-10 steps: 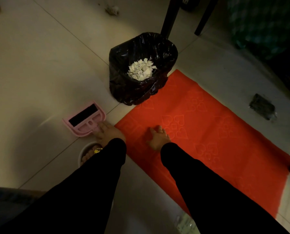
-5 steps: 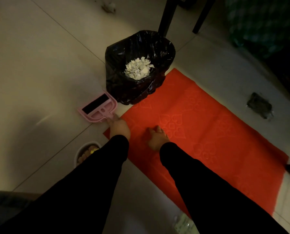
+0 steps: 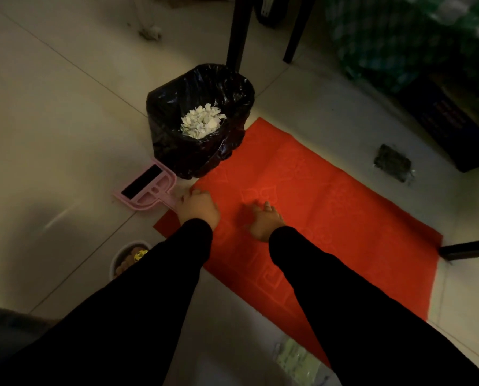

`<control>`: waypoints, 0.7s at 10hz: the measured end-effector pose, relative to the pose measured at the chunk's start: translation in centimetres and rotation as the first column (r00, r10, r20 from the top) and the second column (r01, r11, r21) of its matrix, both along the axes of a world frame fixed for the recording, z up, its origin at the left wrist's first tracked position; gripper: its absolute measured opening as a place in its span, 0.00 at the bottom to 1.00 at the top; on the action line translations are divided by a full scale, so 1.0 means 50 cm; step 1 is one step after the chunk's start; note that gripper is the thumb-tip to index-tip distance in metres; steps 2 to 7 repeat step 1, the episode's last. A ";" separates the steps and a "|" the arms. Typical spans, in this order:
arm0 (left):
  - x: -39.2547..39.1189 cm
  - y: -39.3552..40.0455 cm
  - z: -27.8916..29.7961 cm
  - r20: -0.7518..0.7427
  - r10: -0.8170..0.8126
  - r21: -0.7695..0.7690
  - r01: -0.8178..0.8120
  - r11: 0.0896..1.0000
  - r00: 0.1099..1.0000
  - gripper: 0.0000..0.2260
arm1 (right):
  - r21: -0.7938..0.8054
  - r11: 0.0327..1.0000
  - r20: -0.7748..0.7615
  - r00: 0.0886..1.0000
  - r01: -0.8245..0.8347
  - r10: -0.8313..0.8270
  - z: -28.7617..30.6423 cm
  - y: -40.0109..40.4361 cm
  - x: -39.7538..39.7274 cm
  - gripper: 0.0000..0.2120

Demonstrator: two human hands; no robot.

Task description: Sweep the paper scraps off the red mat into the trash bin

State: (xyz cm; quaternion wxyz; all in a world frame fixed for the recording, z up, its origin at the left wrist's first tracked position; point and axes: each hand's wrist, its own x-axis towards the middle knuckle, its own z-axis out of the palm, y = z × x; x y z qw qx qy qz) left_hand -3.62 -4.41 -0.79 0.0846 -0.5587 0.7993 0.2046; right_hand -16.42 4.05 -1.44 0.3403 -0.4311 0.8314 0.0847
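The red mat [image 3: 330, 207] lies on the pale tiled floor and shows no scraps. At its far left corner stands the trash bin [image 3: 165, 107], lined with a black bag, with a heap of white paper scraps [image 3: 202, 122] inside. A pink dustpan [image 3: 149, 188] lies flat on the floor just left of the bin's foot. My left hand [image 3: 198, 208] grips its handle at the mat's edge. My right hand [image 3: 263, 221] rests on the mat a little to the right, fingers loosely spread and holding nothing.
Two black chair legs [image 3: 236, 32] stand behind the bin. A dark flat object [image 3: 392, 162] lies on the tiles right of the mat, a black bar [image 3: 466, 249] touches its right corner. A small bowl [image 3: 126, 257] sits under my left arm. A crumpled wad [image 3: 150, 33] lies far back.
My left hand has slid the pink dustpan to the right, from open floor up to the foot of the bin. My right hand has stayed on the mat.
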 end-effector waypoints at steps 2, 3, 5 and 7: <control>-0.026 0.011 0.027 -0.043 -0.024 -0.031 0.022 0.999 0.999 0.15 | -0.016 0.999 0.004 0.999 0.049 -0.049 0.039 0.021 -0.018 0.32; -0.026 0.011 0.027 -0.043 -0.024 -0.031 0.022 0.999 0.999 0.15 | -0.016 0.999 0.004 0.999 0.049 -0.049 0.039 0.021 -0.018 0.32; -0.026 0.011 0.027 -0.043 -0.024 -0.031 0.022 0.999 0.999 0.15 | -0.016 0.999 0.004 0.999 0.049 -0.049 0.039 0.021 -0.018 0.32; -0.026 0.011 0.027 -0.043 -0.024 -0.031 0.022 0.999 0.999 0.15 | -0.016 0.999 0.004 0.999 0.049 -0.049 0.039 0.021 -0.018 0.32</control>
